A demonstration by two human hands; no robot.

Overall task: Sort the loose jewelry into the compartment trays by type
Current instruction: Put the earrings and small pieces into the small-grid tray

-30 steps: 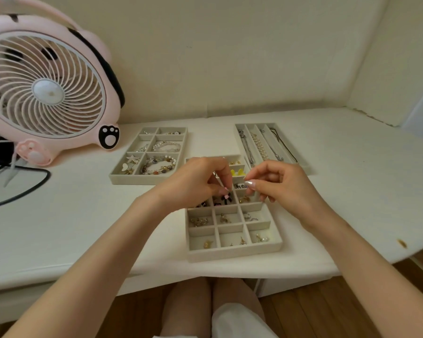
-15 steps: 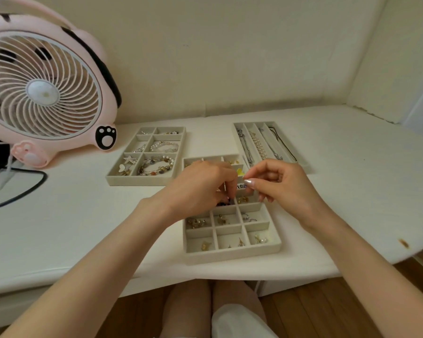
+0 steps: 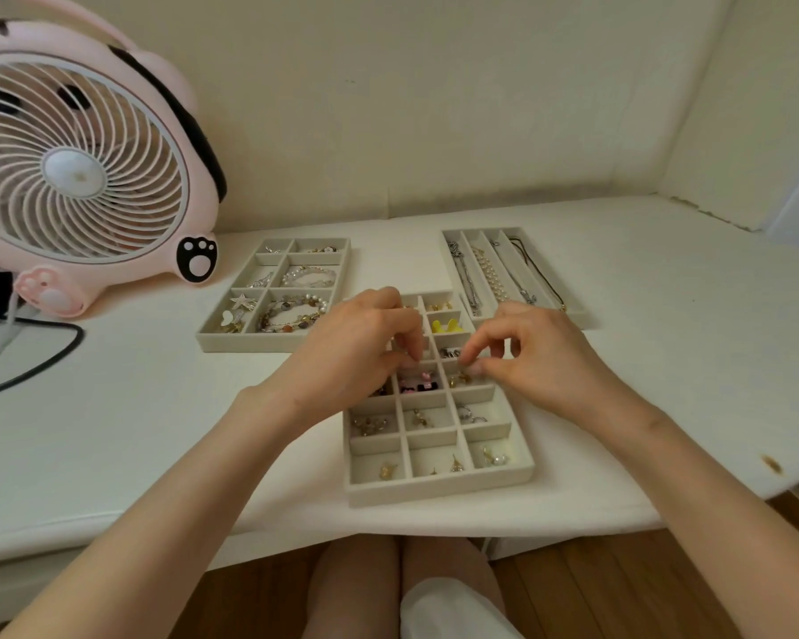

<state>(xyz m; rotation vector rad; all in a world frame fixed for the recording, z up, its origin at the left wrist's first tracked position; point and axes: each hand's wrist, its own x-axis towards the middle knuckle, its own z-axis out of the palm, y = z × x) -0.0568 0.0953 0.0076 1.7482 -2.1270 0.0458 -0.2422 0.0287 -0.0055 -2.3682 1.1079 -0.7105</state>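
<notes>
- Pink round plastic desk fan stands far left on the white tabletop, with its black cable looping nearer. I cannot tell whether it is blowing; if it is, the air could shift light pieces.
- Grey fabric-lined tray of wide cells, holding beaded bracelets and brooches, lies left of centre and apart from the hands, so it looks to be at little risk.
- Left hand is over the grey many-celled earring tray, fingers curled, thumb and forefinger tips closed in a narrow pinch. Whether a piece sits between them is too small to tell. A slip would likely drop it into the wrong cell and mix the types.
- Pink-and-black studs lie in a centre cell just below both hands, where a brushing knuckle could flick them out.
- Right hand pinches likewise at the right column; I cannot make out whether it holds anything.
- That earring tray lies close to the table's near edge, and a forearm nudge could tip it to the floor.
- Grey long-slotted tray, with chains and a pearl strand, lies far right, just behind the right hand. A wrist drawn back could snag it.
</notes>
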